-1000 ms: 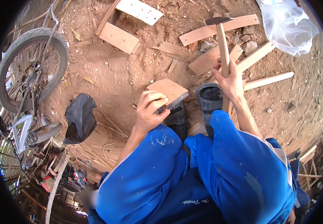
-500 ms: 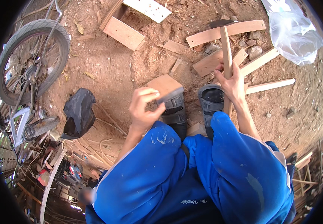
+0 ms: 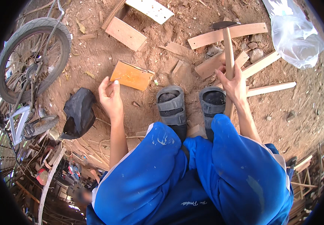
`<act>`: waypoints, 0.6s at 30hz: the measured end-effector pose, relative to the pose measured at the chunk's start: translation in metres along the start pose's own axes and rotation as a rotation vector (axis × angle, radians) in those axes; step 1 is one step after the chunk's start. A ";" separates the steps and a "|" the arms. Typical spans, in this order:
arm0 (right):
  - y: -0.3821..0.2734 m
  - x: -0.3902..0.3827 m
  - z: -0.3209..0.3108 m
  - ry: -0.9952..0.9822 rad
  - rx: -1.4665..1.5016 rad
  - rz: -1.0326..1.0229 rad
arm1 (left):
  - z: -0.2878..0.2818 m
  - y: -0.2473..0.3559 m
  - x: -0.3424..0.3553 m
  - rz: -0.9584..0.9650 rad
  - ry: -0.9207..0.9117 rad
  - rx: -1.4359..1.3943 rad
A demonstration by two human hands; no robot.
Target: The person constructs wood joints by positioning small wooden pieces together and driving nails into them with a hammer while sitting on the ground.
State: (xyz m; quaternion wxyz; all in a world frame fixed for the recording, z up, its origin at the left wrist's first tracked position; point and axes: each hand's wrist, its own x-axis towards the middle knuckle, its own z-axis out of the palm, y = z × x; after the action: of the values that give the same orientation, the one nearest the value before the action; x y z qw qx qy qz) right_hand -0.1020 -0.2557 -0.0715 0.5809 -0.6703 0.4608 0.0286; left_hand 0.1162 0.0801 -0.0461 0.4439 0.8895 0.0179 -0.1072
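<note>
My left hand (image 3: 111, 98) is off to the left of my feet, thumb and fingers closed at the near-left corner of a short wooden board (image 3: 131, 76). The board's orange-coloured face shows, with its far edge ragged and dark. My right hand (image 3: 234, 84) is wrapped round the wooden handle of a hammer (image 3: 227, 48), which stands up beside my right foot. Its dark metal head points away from me, over a long curved wooden slat (image 3: 248, 30). Several more wood pieces (image 3: 261, 64) lie under and beside the hammer.
My sandalled feet (image 3: 171, 107) are on the dirt ground. Beyond lies a nailed wooden frame (image 3: 126, 34). A black plastic bag (image 3: 80, 112) and a bicycle wheel (image 3: 32, 62) are at left. A clear plastic bag (image 3: 297, 39) and stones (image 3: 256, 54) are at far right.
My left hand has swung left with the board, from over my left foot to the ground beside it. The board's orange face now shows. My right hand and the hammer stay put.
</note>
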 end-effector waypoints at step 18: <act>0.002 0.001 -0.005 0.020 -0.116 -0.044 | 0.092 0.090 0.159 0.553 -0.205 0.547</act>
State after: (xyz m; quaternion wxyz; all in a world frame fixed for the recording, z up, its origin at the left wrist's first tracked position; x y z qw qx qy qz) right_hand -0.1050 -0.2604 -0.0717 0.5369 -0.7132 0.4493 0.0357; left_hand 0.2666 -0.0574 -0.0612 0.2022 0.9308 -0.2957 -0.0724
